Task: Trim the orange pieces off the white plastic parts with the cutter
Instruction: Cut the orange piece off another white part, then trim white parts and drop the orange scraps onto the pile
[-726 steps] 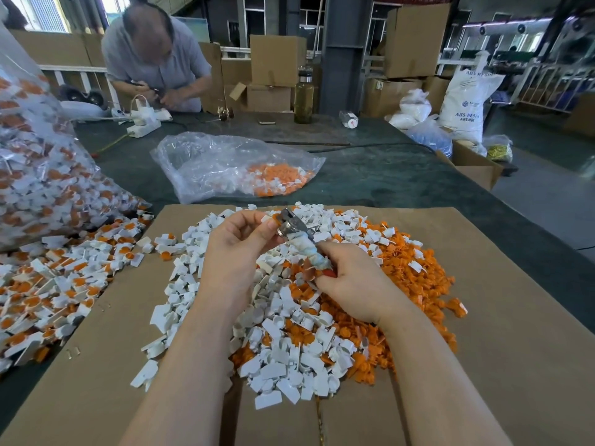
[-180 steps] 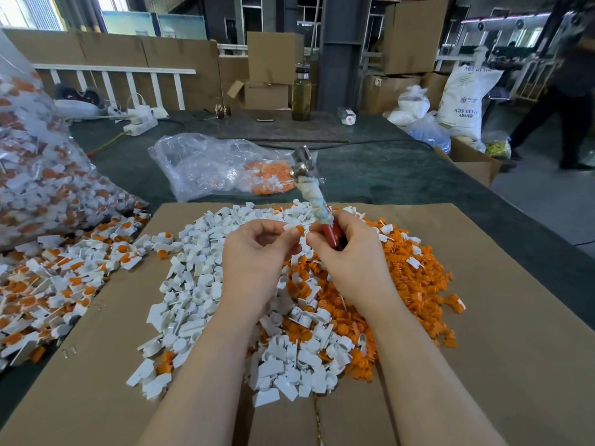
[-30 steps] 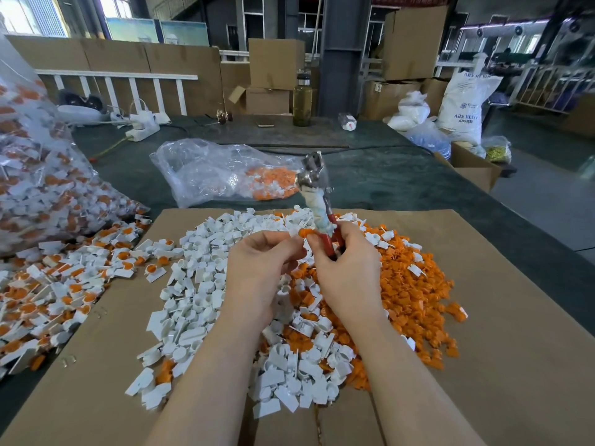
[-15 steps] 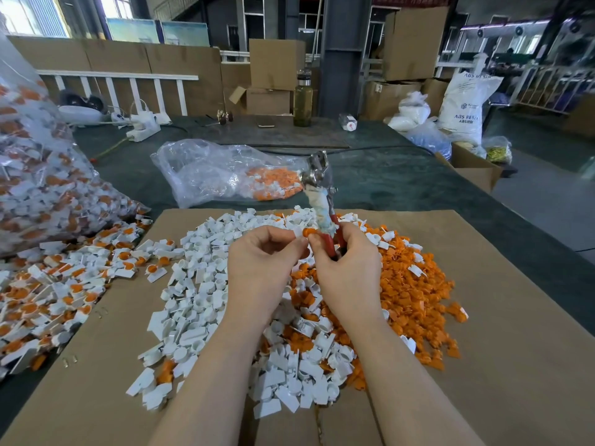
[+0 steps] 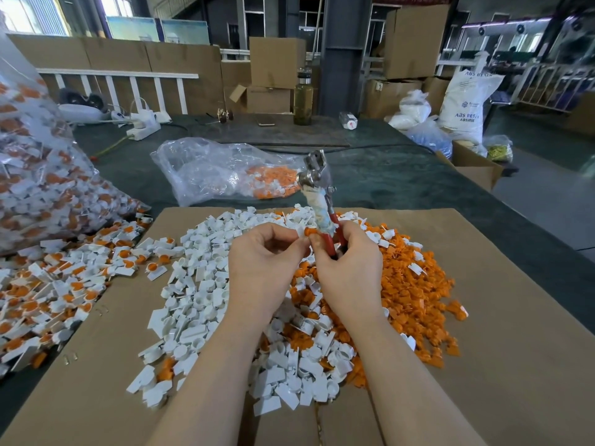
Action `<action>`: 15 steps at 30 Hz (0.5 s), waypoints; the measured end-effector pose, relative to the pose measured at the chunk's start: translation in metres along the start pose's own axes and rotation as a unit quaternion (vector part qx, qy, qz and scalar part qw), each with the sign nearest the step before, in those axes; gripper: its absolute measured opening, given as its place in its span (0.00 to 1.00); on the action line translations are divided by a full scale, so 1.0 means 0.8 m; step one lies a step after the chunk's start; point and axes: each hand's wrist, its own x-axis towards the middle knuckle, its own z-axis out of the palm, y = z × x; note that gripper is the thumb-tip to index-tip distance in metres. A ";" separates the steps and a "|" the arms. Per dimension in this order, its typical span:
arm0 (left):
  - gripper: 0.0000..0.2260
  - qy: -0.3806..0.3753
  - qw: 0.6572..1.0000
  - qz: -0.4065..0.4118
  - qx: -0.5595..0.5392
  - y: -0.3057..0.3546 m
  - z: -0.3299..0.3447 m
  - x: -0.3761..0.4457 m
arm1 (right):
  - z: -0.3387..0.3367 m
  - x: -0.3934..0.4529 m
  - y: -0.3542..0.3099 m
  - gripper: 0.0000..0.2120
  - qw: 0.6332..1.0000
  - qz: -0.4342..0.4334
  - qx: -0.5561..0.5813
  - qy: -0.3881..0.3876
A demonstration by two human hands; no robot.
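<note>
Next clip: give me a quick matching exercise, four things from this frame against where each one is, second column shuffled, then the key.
Things:
1. cutter
2. pile of loose orange pieces
3. glass bottle
4. clear bag with orange bits

Places:
A. standing upright at the far edge of the green table
B. lying on the green table just beyond the cardboard sheet
C. held in the right hand, head pointing up
D. on the cardboard, right of the hands

Pairs: 1-C, 2-D, 3-A, 4-B
</note>
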 end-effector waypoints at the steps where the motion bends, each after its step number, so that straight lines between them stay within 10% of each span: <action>1: 0.09 0.000 1.000 0.000 0.002 0.000 -0.001 0.000 | 0.000 0.000 -0.001 0.11 1.000 -0.001 -0.003 0.002; 15: 0.09 -0.012 0.998 0.044 0.053 -0.004 -0.002 0.002 | -0.004 0.002 -0.002 0.08 0.999 0.013 -0.025 -0.022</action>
